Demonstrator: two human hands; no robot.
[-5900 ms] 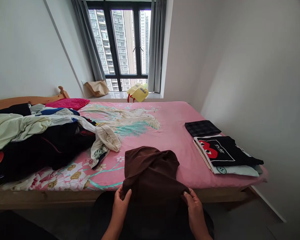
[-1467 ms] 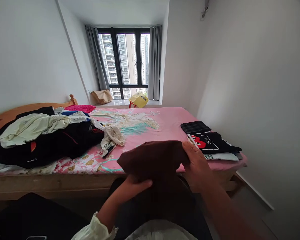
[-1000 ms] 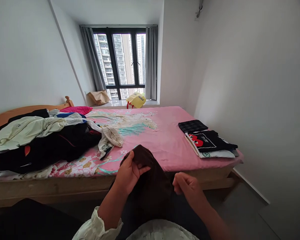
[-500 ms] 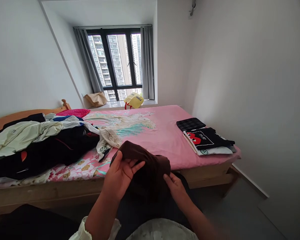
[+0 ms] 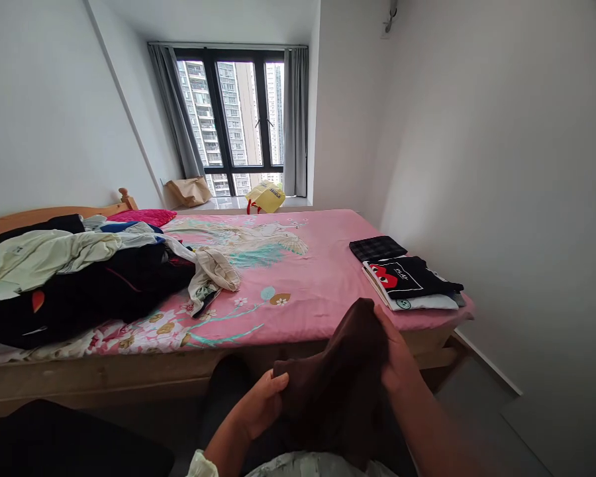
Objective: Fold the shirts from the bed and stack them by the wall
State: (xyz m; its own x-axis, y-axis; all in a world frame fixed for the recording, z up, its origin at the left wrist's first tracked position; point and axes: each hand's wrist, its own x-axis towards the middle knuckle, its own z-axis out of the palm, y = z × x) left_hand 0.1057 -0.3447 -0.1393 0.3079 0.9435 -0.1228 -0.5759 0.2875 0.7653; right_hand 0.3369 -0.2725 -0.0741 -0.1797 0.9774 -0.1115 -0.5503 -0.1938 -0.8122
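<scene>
A dark brown piece of clothing [image 5: 345, 371] hangs in front of me, over my lap at the bed's near side; its exact kind does not show. My left hand [image 5: 265, 401] pinches its left edge, thumb on top. Higher up, my right hand [image 5: 395, 351] grips the upper right edge, with most of its fingers hidden behind the cloth. Between the two hands the fabric sags, and its lower part is lost in shadow.
A pink flowered sheet [image 5: 322, 258] covers the wooden-framed bed. Rumpled clothes [image 5: 79, 278] are heaped at left. At right lie a folded black T-shirt [image 5: 412, 278] with a red heart and a folded dark checked garment [image 5: 377, 248]. A yellow bag [image 5: 265, 197] and a brown paper bag [image 5: 189, 191] sit by the window.
The brown cloth has shifted right and been turned. My left hand has dropped lower and closed on its left edge, while my right hand has risen to its upper right edge.
</scene>
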